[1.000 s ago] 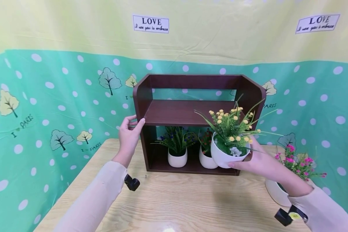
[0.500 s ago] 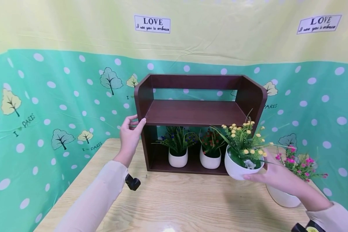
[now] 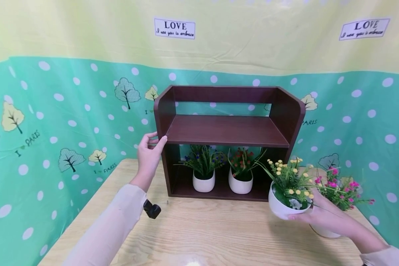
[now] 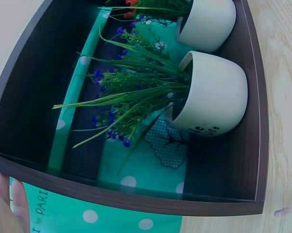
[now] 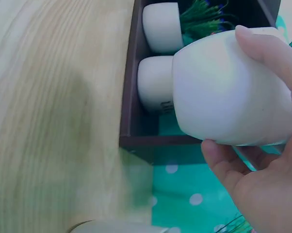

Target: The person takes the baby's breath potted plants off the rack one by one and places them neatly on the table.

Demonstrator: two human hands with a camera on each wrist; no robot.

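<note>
My right hand (image 3: 329,214) grips a white pot with yellow artificial flowers (image 3: 287,201), held above the table in front of the shelf's right end. The right wrist view shows thumb and fingers around the pot (image 5: 228,92). At the left side of the dark brown two-tier shelf (image 3: 226,129), my left hand (image 3: 149,155) holds the side panel's edge, thumb at the front and fingers outside. On the lower tier stand a pot of blue-purple flowers (image 3: 204,183) and a pot of red flowers (image 3: 241,183), both upright.
A white pot with pink flowers (image 3: 326,231) stands on the wooden table (image 3: 199,229) at the right, partly hidden behind my right hand. A green and yellow printed curtain (image 3: 86,111) hangs behind the shelf.
My right hand has carried the yellow-flower pot right and down, away from the front of the shelf, uncovering the red-flower pot. The left hand stays on the shelf's side.
</note>
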